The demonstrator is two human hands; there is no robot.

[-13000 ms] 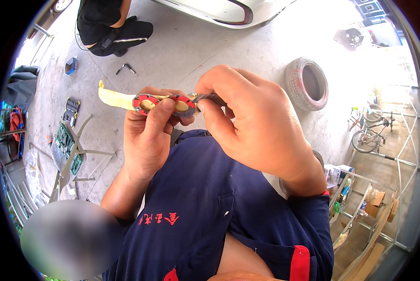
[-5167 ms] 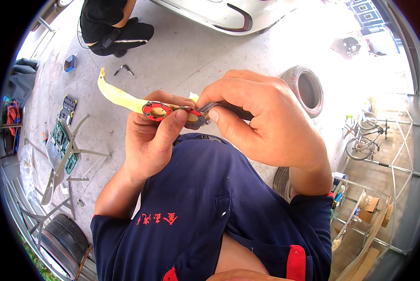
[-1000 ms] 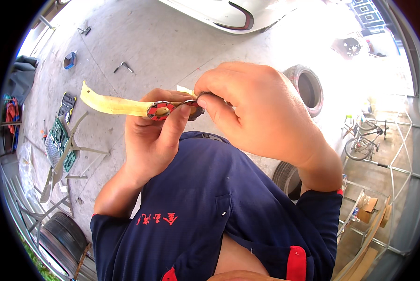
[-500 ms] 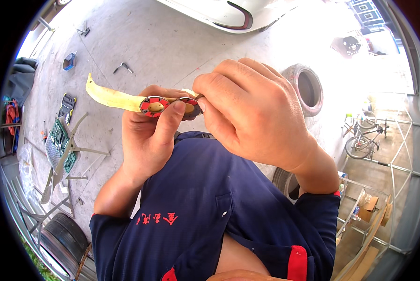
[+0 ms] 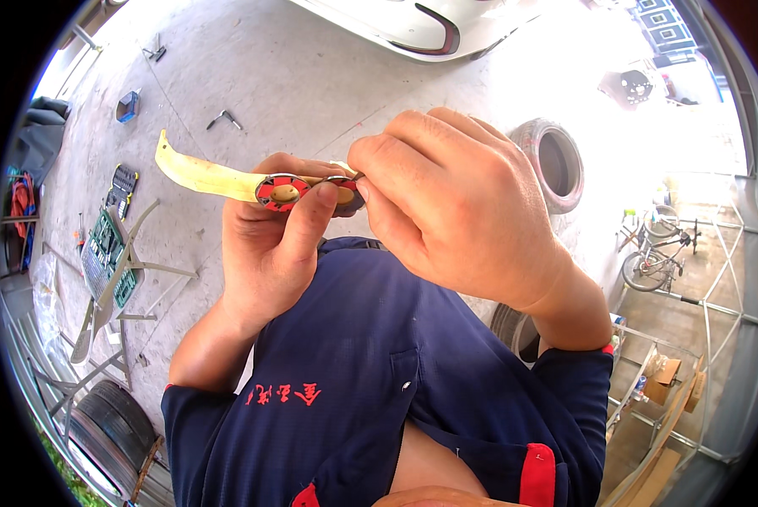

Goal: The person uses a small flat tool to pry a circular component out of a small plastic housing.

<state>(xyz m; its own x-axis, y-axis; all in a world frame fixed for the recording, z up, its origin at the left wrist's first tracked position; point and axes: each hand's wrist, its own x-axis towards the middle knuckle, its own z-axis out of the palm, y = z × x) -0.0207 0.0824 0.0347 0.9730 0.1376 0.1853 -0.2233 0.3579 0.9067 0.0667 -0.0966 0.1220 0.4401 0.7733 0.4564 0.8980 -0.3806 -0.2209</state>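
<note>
Navy shirt [image 5: 358, 329]: one short row of red characters [image 5: 283, 395] on the person's left chest, set between the sleeve and the front opening's edge; leftmost sign partly lost at a fold, the rest clear. Tiny mark on the red tab [image 5: 537, 477] beside the open collar, too small to make out; likewise any lettering on the red-and-dark ring [image 5: 265, 192].
</note>
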